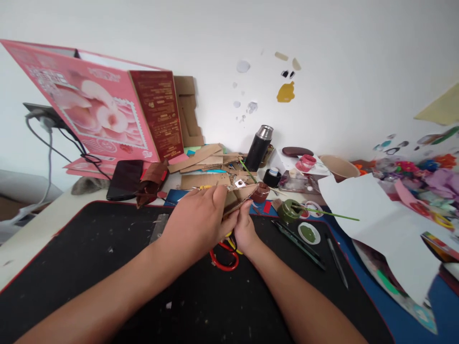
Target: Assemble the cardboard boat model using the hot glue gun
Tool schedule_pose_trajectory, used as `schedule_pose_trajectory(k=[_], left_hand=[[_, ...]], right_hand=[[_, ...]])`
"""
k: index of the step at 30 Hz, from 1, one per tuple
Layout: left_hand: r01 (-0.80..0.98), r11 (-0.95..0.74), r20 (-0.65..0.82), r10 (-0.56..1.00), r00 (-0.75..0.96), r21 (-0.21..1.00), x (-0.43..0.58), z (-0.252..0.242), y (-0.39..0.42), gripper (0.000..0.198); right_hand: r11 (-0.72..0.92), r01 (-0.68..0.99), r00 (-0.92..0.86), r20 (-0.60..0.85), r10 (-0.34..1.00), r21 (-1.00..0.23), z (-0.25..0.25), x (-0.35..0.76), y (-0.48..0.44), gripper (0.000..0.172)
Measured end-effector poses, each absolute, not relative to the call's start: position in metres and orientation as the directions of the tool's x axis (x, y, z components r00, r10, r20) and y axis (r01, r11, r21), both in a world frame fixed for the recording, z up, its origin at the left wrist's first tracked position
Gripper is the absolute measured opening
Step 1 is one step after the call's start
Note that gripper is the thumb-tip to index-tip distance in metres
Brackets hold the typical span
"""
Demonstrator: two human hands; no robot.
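Note:
Both my hands meet over the black mat point(89, 267), gripping one small folded cardboard piece point(239, 195). My left hand point(195, 222) wraps over its left side with the fingers curled. My right hand point(245, 228) pinches its lower right edge from below. Red-handled scissors point(224, 258) lie on the mat just under my hands. A small brown pot point(260, 192) sits right behind the cardboard piece.
Cardboard scraps point(204, 162) pile up behind, by a black flask point(258, 148) and a pink box point(93, 105). An olive paint jar point(289, 211) with a green stick, a paint lid point(309, 233), pens point(297, 241) and white paper point(380, 220) lie to the right. A dark phone point(125, 179) rests at left.

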State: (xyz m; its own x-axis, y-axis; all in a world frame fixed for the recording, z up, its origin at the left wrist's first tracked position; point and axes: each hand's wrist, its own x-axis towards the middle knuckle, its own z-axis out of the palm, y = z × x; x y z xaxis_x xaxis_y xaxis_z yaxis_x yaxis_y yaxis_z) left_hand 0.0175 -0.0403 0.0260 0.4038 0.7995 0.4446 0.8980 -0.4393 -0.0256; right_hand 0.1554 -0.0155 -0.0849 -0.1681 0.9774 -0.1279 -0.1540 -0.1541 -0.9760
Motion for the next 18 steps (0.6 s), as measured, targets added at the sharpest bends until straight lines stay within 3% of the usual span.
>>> schedule_pose_trajectory(k=[9, 18], left_hand=[[0.913, -0.408, 0.372, 0.846, 0.383, -0.013, 0.018, 0.024, -0.04, 0.026], [0.908, -0.418, 0.422, 0.823, 0.38, -0.002, 0.018, 0.019, -0.036, 0.022]], right_hand=[[-0.1, -0.171, -0.228, -0.059, 0.972, -0.98, -0.08, 0.157, -0.013, 0.106], [-0.082, -0.212, -0.238, -0.03, 0.971, -0.974, -0.073, 0.157, -0.013, 0.1]])
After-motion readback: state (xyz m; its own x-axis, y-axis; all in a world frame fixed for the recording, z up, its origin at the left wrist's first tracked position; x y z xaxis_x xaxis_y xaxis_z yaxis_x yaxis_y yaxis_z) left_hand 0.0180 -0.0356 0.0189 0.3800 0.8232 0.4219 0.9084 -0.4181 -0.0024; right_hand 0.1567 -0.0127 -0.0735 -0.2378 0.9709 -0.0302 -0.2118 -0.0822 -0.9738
